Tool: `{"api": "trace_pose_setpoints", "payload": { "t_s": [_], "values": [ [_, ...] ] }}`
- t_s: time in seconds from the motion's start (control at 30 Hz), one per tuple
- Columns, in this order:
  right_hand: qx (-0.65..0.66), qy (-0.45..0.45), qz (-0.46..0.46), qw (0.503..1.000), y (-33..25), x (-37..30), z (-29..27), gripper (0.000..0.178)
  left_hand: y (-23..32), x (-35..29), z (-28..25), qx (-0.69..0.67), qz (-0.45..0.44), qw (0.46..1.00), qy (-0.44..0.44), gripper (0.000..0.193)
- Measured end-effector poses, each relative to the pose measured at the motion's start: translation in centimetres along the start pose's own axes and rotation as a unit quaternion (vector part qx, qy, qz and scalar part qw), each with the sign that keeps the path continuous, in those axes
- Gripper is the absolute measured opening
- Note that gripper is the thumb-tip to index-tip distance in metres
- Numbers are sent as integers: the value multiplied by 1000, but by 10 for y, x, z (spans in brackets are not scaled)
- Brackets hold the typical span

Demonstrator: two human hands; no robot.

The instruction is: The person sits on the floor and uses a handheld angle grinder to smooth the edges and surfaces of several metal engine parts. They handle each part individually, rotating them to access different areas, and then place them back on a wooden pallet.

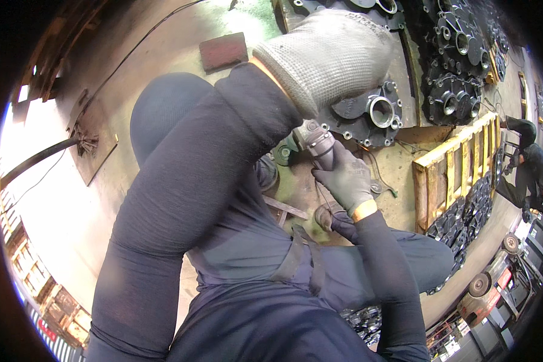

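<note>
My right hand (348, 181), in a grey glove, is closed around the body of an angle grinder (320, 145). The tool's metal head points up and left, toward my left wrist. A green round piece (282, 154) shows just left of it; whether it belongs to the grinder I cannot tell. Large and close to the camera, my left hand (329, 57) wears a pale textured glove and reaches across to the right. Its fingers are hidden behind the glove's back. Below it lies a black cast metal housing (368, 114) with a bright machined ring and several bolt holes, partly covered by that hand.
More black housings (455, 60) are stacked at the upper right. A yellow wooden crate (455, 160) stands at the right, with castings beside it. A dark red block (223, 52) lies on the floor. Another person (531, 160) is at the far right, near a wheeled vehicle (479, 285).
</note>
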State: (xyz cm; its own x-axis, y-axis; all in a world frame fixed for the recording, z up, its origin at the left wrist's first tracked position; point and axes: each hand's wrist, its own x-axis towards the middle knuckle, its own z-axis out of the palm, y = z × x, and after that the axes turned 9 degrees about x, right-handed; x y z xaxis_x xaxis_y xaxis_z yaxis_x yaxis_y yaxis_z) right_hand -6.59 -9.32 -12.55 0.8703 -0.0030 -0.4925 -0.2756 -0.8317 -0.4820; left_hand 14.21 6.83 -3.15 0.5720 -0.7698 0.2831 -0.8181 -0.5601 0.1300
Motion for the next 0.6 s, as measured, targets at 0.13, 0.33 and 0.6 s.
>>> {"api": "trace_pose_setpoints", "payload": {
  "t_s": [0.13, 0.33, 0.6],
  "values": [
    [-5, -10, 8, 1000, 1, -5, 2, 63, -5, -6, -2, -2, 14, 999, 42, 16],
    [2, 8, 4, 1000, -1, 1, 2, 63, -3, -11, 5, -5, 17, 999, 37, 14],
    [50, -4, 11, 999, -5, -9, -8, 64, 1, -2, -11, -13, -35, 999, -37, 17]
  ]
}}
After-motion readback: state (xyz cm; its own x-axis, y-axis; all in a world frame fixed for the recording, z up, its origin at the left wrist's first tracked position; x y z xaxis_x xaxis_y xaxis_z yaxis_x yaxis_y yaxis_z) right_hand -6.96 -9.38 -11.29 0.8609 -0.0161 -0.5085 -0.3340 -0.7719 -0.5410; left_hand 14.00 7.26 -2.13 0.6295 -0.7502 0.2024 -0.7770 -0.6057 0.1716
